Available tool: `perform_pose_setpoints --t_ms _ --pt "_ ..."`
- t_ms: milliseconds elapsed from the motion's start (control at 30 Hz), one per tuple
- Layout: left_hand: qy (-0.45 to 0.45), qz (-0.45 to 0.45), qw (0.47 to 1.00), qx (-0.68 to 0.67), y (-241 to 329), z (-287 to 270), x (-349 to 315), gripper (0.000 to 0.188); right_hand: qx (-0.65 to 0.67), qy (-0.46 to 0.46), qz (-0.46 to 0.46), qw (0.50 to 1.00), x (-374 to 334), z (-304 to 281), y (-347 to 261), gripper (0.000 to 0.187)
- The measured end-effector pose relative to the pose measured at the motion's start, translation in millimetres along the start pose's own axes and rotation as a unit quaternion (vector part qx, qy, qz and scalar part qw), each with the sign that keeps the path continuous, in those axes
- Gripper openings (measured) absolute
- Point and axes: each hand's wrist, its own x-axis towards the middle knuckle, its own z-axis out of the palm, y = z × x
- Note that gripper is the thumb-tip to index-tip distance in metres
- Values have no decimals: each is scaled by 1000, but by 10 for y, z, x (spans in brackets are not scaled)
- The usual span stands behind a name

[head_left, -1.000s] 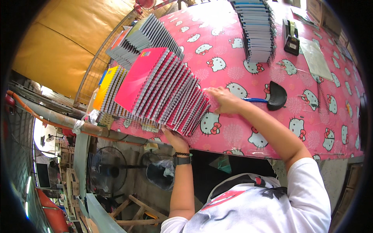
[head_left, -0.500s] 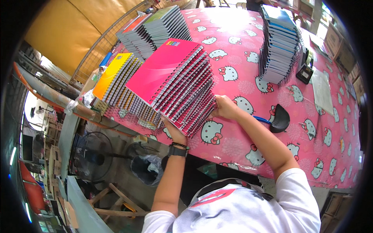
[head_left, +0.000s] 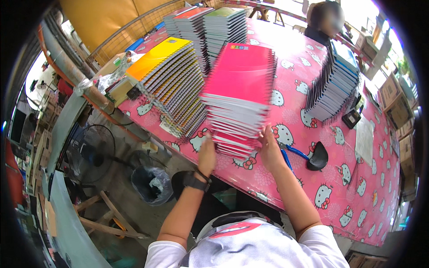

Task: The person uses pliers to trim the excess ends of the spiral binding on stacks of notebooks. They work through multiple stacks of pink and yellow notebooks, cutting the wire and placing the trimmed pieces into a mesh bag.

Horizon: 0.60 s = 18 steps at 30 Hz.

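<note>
A tall stack of pink spiral notebooks (head_left: 241,73) stands in front of me, page edges toward me and wire coils along its right side. My left hand (head_left: 207,154) is against its lower left side, fingers partly hidden. On the lower right side, my right hand (head_left: 269,148) grips the stack with its fingers at the edge. Just left is a stack of yellow-orange spiral notebooks (head_left: 167,58). Behind them stand stacks of green notebooks (head_left: 225,18) and orange-red notebooks (head_left: 193,15).
The table has a pink patterned cover (head_left: 321,192). Blue-handled pliers or cutters (head_left: 295,152) lie by a black curved piece (head_left: 317,156). Blue notebooks (head_left: 333,85) are stacked at right, with a person (head_left: 319,27) beyond. A fan (head_left: 91,154) and lined bin (head_left: 152,185) stand below left.
The pink stack has been turned: its coils faced me, and now its page edges do. Both hands have shifted with it, and my view has swung somewhat. A person has come into sight at the back.
</note>
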Motion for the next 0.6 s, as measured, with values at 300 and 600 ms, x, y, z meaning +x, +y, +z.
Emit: perform_pose_setpoints --t_ms 300,600 --pt "3 0 986 169 619 1333 -1084 80 -24 -148 84 985 764 -944 -291 52" --pt "103 123 987 -9 464 455 -449 94 -116 -30 0 993 487 -724 -504 30"
